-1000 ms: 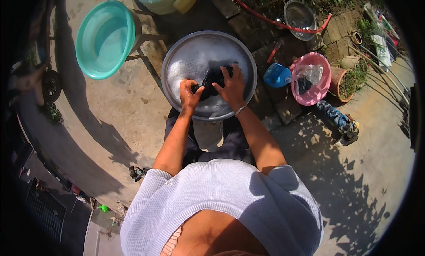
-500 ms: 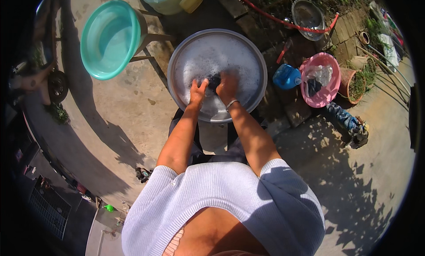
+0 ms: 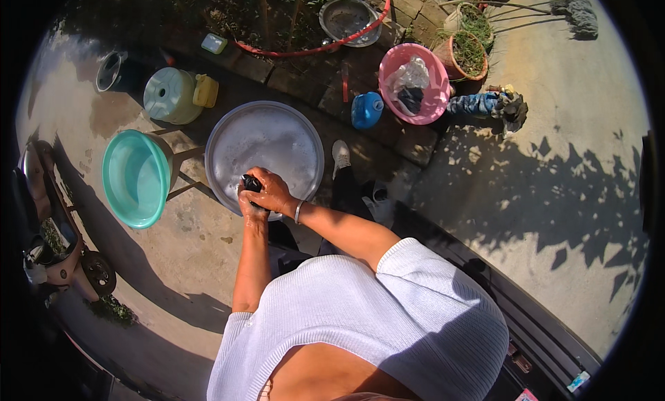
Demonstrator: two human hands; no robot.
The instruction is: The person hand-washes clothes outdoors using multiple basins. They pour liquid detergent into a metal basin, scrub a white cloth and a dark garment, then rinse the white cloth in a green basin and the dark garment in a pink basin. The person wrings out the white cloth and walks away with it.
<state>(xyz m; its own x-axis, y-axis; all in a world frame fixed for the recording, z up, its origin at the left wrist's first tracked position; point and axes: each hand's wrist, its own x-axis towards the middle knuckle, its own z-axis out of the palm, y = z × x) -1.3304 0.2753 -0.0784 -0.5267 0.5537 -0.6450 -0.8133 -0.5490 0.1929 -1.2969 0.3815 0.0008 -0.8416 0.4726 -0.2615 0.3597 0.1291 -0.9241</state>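
A large round metal basin point(image 3: 317, 151) holds soapy water with foam on top. Over its near left edge my left hand point(image 3: 251, 205) and my right hand point(image 3: 274, 193) are pressed together around a wet, bunched black cloth point(image 3: 251, 183). The cloth pokes out between the fingers, and most of it is hidden in my grip. Both hands are closed, and suds cling to the left wrist. A bracelet circles my right wrist.
Left of the basin stands a turquoise tub point(image 3: 114, 182) on a stool. Beyond lies a pale plastic container point(image 3: 163, 99). A blue jug point(image 3: 366, 111) and a pink tub point(image 3: 433, 110) with cloths are at right. Behind me runs a dark bench point(image 3: 478, 269).
My view has swung to the right. My hands were apart, down in the basin's foam with the dark cloth; now they are together, squeezing it above the basin's near left edge.
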